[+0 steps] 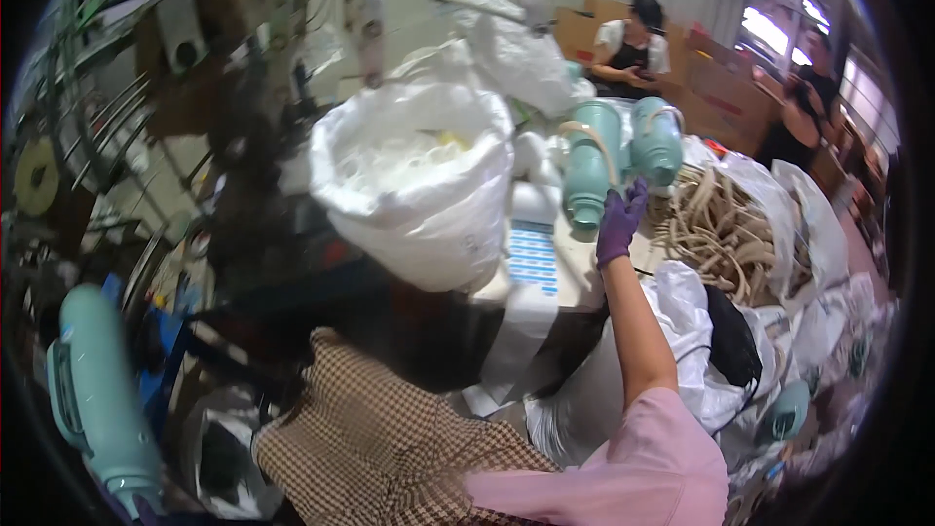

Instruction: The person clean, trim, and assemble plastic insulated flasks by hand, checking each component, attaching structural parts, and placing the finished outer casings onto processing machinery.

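At the lower left, my left hand (146,508) in a purple glove is mostly cut off by the frame edge. It closes round the narrow neck end of a teal thermos flask (97,380) with a side handle. My right hand (620,224), also purple-gloved, reaches out over the bench with its fingers stretched. Just beside those fingers lies another teal flask (590,158) with a beige strap-like handle (606,148); whether they touch is hard to tell. Behind the hand rests a further teal flask (656,141).
A white sack (419,205) of whitish pieces stands left of the flasks. A strip of blue-and-white labels (533,258) hangs over the bench edge. Beige curved handles (721,234) pile up on the right. Two people are beyond, near cardboard boxes (716,88). Machinery (180,39) fills the left.
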Motion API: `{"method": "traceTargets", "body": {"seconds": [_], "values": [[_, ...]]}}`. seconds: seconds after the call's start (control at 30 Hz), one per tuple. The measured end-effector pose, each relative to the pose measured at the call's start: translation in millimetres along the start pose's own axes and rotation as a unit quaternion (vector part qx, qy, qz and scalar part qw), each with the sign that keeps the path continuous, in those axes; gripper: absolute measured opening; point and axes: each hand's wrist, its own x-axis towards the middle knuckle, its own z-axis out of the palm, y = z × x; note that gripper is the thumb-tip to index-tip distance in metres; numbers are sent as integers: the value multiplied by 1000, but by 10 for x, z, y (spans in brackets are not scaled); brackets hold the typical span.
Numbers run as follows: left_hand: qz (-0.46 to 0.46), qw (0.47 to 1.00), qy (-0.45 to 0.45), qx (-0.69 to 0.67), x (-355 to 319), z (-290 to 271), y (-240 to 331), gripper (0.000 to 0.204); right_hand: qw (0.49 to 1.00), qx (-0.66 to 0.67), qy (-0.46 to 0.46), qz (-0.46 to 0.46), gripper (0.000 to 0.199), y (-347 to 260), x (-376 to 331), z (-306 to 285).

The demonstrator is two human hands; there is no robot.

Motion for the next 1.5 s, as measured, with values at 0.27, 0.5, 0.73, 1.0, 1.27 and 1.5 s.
{"method": "traceTargets", "body": {"seconds": [0.27, 0.5, 0.73, 1.0, 1.27, 1.5], "values": [[-338, 696, -268, -574, -222, 1753, 764, 61, 722, 165, -576, -347, 44, -2047, -2759, -118], [-273, 732, -233, -579, -366, 3533, 1776, 80, 694, 126, -615, -353, 52, -2258, -3706, -236], [-191, 818, -289, -459, 676, 4879, 1904, 75, 688, 137, -634, -325, 48, -2271, -3827, -187], [460, 869, -179, -15, 1152, 5113, 1121, 62, 681, 170, -644, -303, 56, -2144, -4134, -158], [-68, 771, -519, -363, -676, 4150, 931, 38, 722, 240, -589, -273, 68, -2141, -4039, -167], [-66, 668, -741, -34, -1355, 3812, 883, 37, 629, 333, -703, 13, 60, -2035, -3900, -119]]}}
